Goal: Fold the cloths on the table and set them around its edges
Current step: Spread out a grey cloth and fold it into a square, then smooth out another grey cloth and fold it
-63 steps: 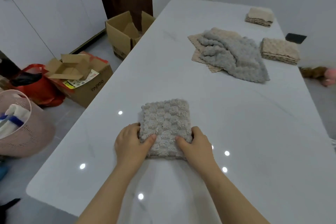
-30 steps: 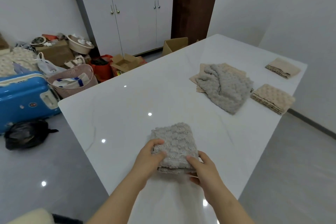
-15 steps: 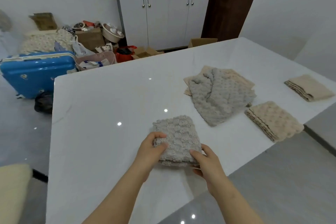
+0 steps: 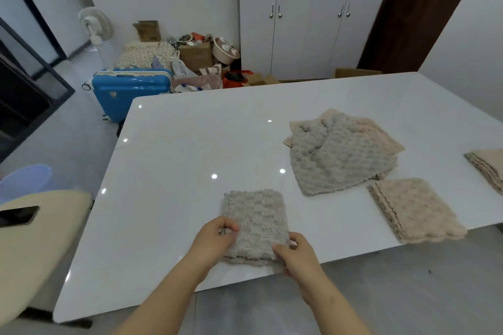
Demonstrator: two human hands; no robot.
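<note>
1. While both hands kept their hold, the folded grey cloth point(image 4: 255, 223) was carried round from the short end of the table point(image 4: 177, 158) to its long near edge, where it lay close to the rim.
2. The left hand point(image 4: 215, 239) curled round the cloth's left side, and the right hand point(image 4: 299, 255) pinched its near right corner.
3. It sat in a row with a folded beige cloth point(image 4: 416, 209), so placement looked nearly done, with only the release left.
4. An unfolded heap point(image 4: 340, 155) lay mid-table, so more folding remained.

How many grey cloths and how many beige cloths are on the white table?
Grey: 2, the folded grey cloth and the loose grey cloth.
Beige: 3, the near folded beige cloth, the rightmost folded beige cloth and the loose beige cloth under the loose grey one.
Total: 5.
</note>
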